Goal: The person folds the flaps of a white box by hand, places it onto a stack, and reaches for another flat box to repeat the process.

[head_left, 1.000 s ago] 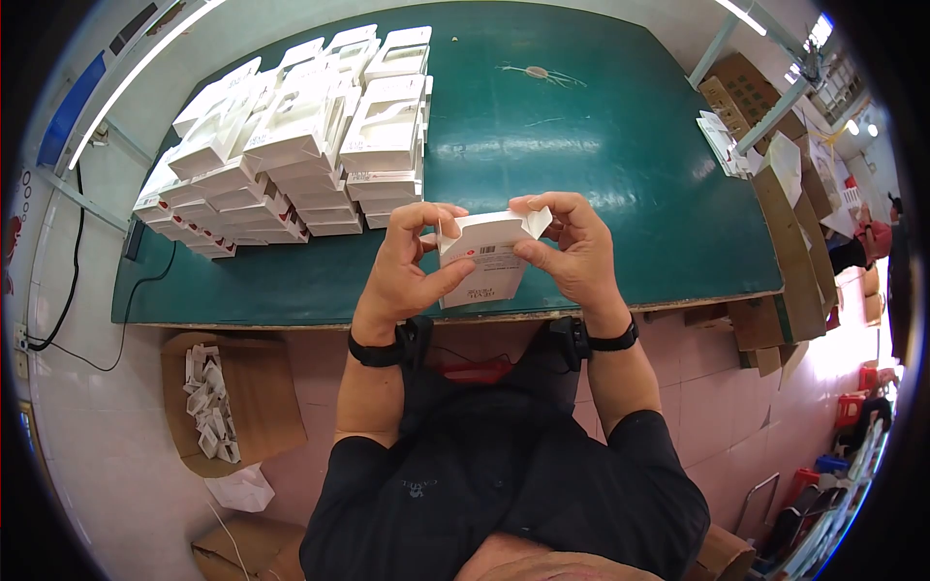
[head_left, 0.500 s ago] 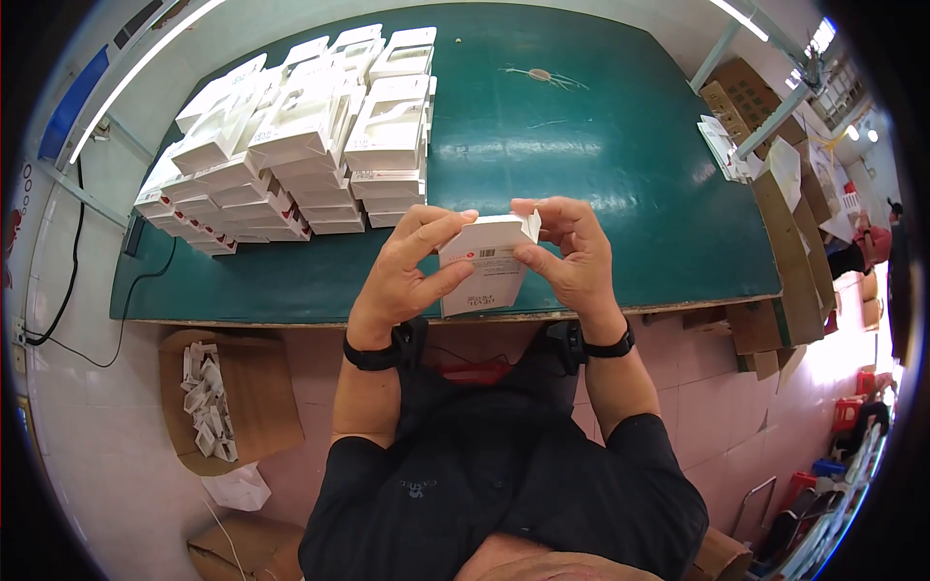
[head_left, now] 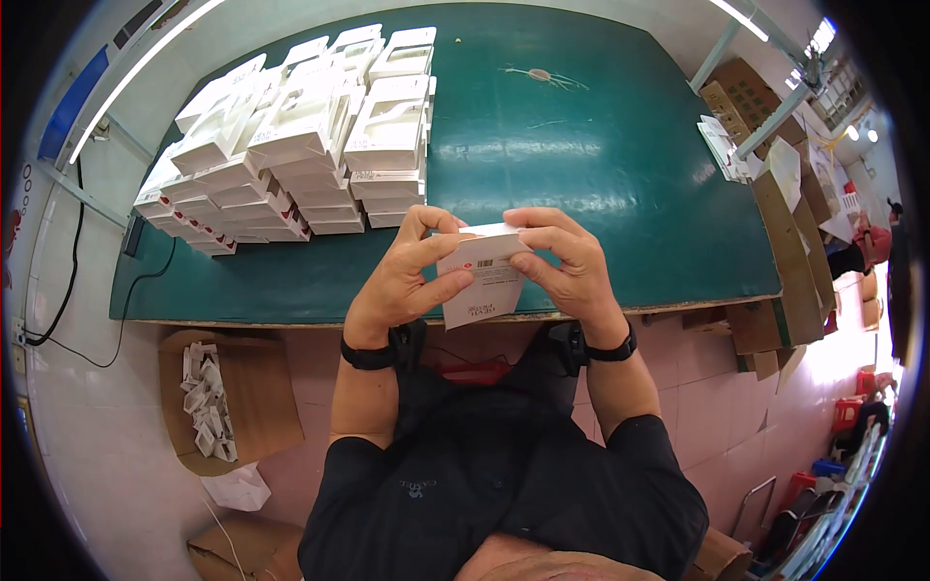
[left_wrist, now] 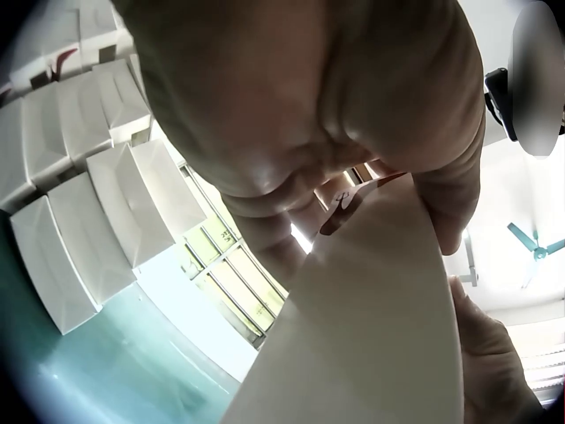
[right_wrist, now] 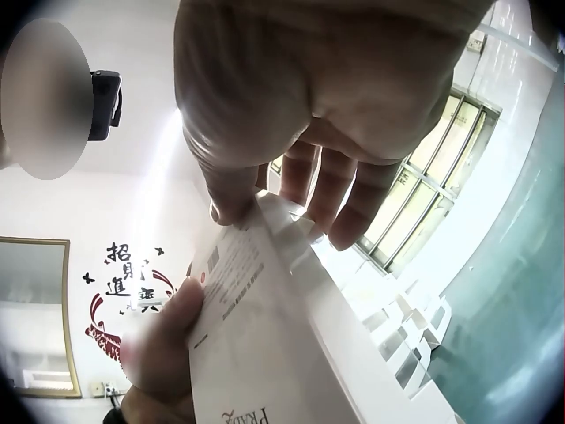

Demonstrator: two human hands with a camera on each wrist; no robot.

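A white printed box (head_left: 482,281) is held upright between both hands over the table's front edge. My left hand (head_left: 405,276) grips its left side near the top, thumb on the printed face and fingers behind. On the right, my right hand (head_left: 567,259) pinches the top right corner, thumb in front and fingers over the top edge. The left wrist view shows the box's plain side (left_wrist: 371,309) below the palm. Print and a barcode show on the box face (right_wrist: 247,318) in the right wrist view. The fingers partly hide the top edge.
Stacked white boxes (head_left: 387,126) stand on the left of the green table (head_left: 601,194). A carton (head_left: 262,397) with white pieces sits on the floor at the left. Cardboard (head_left: 794,261) and flat white pieces (head_left: 719,145) are at the right edge.
The flap standing at the box's top right is no longer upright, and the top looks flatter. The box has tilted and its bottom has come slightly nearer the body. The right fingers have moved left over the top.
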